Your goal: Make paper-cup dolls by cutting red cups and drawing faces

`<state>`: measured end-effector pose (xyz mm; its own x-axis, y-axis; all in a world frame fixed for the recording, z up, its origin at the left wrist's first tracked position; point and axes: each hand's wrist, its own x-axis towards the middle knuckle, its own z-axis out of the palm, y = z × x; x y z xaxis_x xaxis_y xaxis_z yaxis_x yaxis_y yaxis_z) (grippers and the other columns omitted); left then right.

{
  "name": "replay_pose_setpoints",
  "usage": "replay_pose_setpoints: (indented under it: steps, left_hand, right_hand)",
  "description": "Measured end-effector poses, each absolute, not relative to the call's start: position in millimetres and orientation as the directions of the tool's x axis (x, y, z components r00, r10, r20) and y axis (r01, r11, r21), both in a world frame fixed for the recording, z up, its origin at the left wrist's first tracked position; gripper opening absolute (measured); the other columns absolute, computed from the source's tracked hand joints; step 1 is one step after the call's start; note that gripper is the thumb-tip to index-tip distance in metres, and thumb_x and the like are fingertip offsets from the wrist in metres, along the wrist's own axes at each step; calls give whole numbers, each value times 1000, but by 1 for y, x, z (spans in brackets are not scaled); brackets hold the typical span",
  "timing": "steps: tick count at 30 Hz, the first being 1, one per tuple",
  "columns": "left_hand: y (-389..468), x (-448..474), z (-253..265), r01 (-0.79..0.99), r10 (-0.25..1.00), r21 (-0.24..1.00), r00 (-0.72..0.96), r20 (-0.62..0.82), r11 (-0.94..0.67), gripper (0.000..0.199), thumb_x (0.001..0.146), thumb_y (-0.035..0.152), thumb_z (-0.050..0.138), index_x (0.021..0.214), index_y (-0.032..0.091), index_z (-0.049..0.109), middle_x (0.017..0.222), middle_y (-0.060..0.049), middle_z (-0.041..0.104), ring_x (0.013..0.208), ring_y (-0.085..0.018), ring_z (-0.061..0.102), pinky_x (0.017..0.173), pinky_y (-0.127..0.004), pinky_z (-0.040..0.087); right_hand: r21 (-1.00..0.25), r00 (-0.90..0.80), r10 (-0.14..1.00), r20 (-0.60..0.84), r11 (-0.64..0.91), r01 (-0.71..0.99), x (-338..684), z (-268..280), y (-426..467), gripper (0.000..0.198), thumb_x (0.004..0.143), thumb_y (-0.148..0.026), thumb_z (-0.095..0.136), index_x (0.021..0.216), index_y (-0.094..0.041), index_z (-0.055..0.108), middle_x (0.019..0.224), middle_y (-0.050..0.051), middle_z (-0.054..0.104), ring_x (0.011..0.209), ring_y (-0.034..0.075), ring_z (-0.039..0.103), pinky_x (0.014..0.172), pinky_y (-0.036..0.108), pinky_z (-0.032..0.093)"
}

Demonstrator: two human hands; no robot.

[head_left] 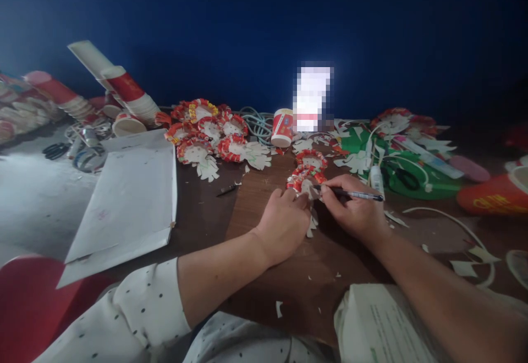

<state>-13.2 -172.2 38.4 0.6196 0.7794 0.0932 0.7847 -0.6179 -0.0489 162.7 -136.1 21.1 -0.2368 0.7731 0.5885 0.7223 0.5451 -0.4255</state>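
Note:
My right hand [355,215] grips a black pen [361,194] near its tip, which touches a paper-cup craft [308,188]. That craft has a white centre, a folded red rim and a cut white tail that shows below my fingers. Pressing it to the brown table is my left hand [284,226], its fingers bent over the edge and hiding part of it. Just behind lies another red-rimmed paper craft [312,159]. Several similar crafts [206,132] are heaped at the back left, some with green lines on their white tails.
A white board [127,203] lies left. Stacked paper cups [134,91] lean behind it. A single cup [282,127] stands near a blurred bright screen [313,96]. Scraps, cables and a green sheet [429,179] spread right. A white package [381,324] is at the front.

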Motion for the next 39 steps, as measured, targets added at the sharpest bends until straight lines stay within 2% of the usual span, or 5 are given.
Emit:
replay_pose_setpoints:
  steps: [10,39]
  left_hand:
    - [-172,-13,40,792,790,-47,610,59,-608,28,90,20,44,109,15,63,118,-13,61,97,-24,53,76,-38,38]
    - [-173,-13,38,796,791,-37,604,99,-604,28,89,19,44,105,16,66,119,-12,61,97,-25,53,77,-39,37]
  right_hand:
    - [-426,-232,782,579,532,731,163,21,-135,8,82,-27,58,83,-21,62,76,3,67,73,19,64,66,29,48]
    - [-406,-226,775,590,527,747,161,21,-136,7,82,-27,59,81,-21,61,74,2,66,70,17,63,65,27,47]
